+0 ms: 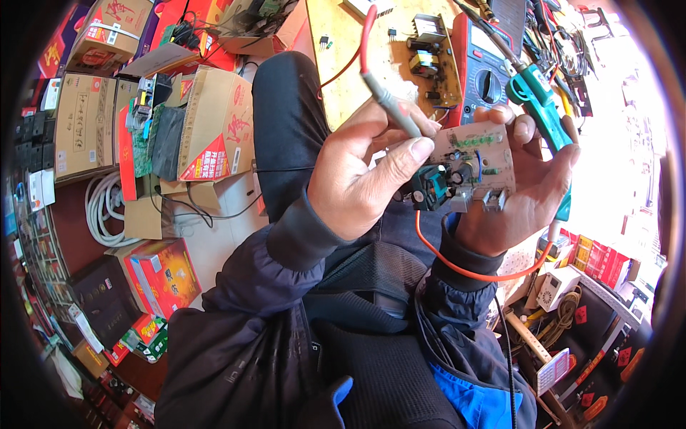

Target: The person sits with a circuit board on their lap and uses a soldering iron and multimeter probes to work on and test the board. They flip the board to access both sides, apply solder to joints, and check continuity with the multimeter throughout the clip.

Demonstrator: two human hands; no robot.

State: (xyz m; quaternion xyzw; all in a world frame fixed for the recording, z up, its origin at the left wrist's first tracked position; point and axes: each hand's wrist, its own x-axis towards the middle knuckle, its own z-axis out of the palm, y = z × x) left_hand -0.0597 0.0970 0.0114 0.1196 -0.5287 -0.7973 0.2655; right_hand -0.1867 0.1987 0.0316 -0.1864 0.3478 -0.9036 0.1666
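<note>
My left hand (364, 168) is closed, its thumb and fingers pinching the left edge of a small circuit board (493, 161). The board bears a dark green block, a coil and metal heat sinks, and is raised above my lap. A grey and red rod-like piece (389, 104) runs up from between the left fingers; its kind is unclear. My right hand (518, 186) grips the board's right side. The same hand also holds a green-handled soldering iron (539, 107), its metal shaft pointing up and left. An orange cord (486, 277) loops from its lower end beneath the board.
Ahead is a yellow tabletop (336, 79) with another circuit board (436, 61) and a red multimeter (489, 79). Tangled test leads (564, 36) lie to the right. Cardboard boxes (214, 125) and a coiled white cable (103, 207) are at left. A white power supply case (557, 289) stands at lower right.
</note>
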